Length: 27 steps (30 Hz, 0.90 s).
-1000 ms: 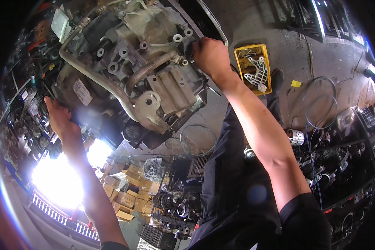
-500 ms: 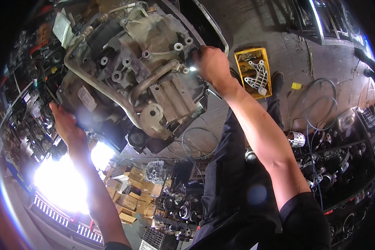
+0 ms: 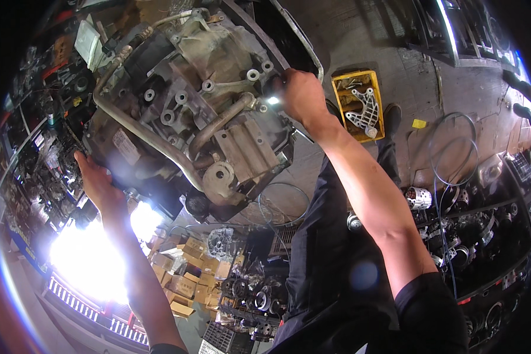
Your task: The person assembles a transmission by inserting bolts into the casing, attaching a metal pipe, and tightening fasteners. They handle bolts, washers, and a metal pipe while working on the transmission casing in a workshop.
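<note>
A large, dirty metal gearbox (image 3: 224, 106) with bent metal pipes and several bolt holes fills the upper middle. My right hand (image 3: 304, 97) is closed at its right side, around a dark thing that the fingers mostly hide. A small bright spot of light (image 3: 272, 101) shows beside those fingers. At the gearbox's left side is my left hand (image 3: 100, 186), its fingers stretched out and thumb apart, near or against the casing. I see nothing held in it.
A yellow crate (image 3: 380, 106) with a silver bracket (image 3: 363, 112) stands on the floor at right. Looped cable (image 3: 454, 147) lies beyond it. Racks of metal parts (image 3: 478, 236) stand at lower right, cardboard boxes (image 3: 189, 283) at lower left. Cluttered parts line the left.
The gearbox has shifted or tipped slightly toward me. My left hand has moved a little nearer with it. My right hand stays almost in place, still closed.
</note>
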Motion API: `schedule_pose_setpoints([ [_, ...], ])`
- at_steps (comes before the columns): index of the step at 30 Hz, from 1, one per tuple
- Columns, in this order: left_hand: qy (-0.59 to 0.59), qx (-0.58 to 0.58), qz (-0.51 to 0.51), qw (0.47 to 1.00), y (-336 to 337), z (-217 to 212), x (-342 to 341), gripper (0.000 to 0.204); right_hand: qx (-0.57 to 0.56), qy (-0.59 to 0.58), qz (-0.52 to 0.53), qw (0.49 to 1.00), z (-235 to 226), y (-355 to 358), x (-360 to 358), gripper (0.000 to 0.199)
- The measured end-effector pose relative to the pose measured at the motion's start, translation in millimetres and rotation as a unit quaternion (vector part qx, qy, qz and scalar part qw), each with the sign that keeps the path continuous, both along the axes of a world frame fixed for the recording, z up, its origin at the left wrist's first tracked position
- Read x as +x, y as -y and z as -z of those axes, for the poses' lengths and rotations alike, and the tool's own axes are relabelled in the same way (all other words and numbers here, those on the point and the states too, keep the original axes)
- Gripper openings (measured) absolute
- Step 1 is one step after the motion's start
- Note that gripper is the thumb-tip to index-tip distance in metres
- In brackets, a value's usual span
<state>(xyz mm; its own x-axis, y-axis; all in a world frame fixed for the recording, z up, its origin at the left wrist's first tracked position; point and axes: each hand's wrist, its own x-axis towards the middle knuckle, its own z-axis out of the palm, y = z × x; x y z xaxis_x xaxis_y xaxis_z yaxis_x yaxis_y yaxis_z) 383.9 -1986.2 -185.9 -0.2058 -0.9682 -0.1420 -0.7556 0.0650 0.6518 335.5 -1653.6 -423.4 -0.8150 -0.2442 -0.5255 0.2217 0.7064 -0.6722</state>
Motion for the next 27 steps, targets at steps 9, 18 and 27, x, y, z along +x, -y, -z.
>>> schedule_pose_setpoints([
  [9, 0.007, 0.007, 0.003, 1.000, -7, -2, -3, 0.057, -0.013, -0.066, 0.040, 0.997, -1, 6, 3, 0.023],
  [18, 0.050, 0.016, -0.010, 0.999, -2, -4, -3, 0.068, -0.001, -0.024, 0.009, 1.000, -3, 3, 7, 0.024],
  [27, 0.036, 0.033, -0.017, 0.999, 0, -1, -3, 0.079, -0.034, -0.047, 0.087, 0.995, 2, 4, 15, 0.025],
])
